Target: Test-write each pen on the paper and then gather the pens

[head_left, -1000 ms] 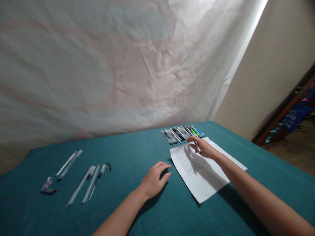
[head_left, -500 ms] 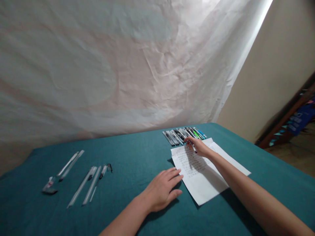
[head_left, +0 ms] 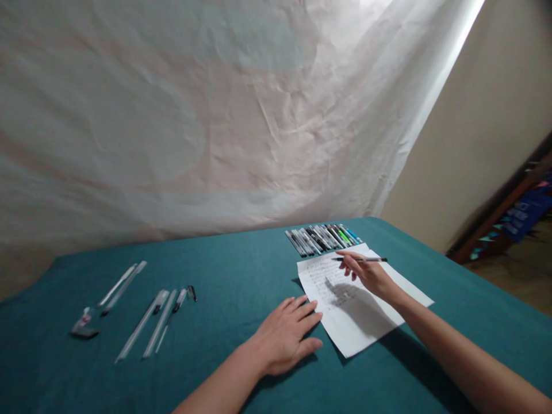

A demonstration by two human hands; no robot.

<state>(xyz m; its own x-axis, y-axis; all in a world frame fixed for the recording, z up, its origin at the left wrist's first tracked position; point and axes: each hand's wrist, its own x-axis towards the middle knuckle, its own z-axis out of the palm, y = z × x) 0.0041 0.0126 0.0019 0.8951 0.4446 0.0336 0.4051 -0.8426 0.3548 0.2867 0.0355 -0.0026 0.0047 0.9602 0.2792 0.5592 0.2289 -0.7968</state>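
A white sheet of paper (head_left: 366, 319) with handwriting lies on the teal tablecloth (head_left: 228, 276). My right hand (head_left: 370, 275) hovers over it, fingers pinched on a pen (head_left: 362, 260) held nearly level, tip pointing left. My left hand (head_left: 288, 339) lies flat and open on the cloth, fingertips touching the paper's left edge. Just beyond the paper, a row of several pens (head_left: 323, 237) lies side by side.
At the left lie several clear pen barrels and refills (head_left: 150, 322), two more white sticks (head_left: 123, 283) and a small dark object (head_left: 83, 326). A crumpled white sheet (head_left: 215, 115) hangs behind the table. A wooden frame (head_left: 500, 213) stands at the right.
My right hand has drawn back from the pen row with a pen, lifting it level above the paper. My left hand opened flat and slid right to the paper's edge.
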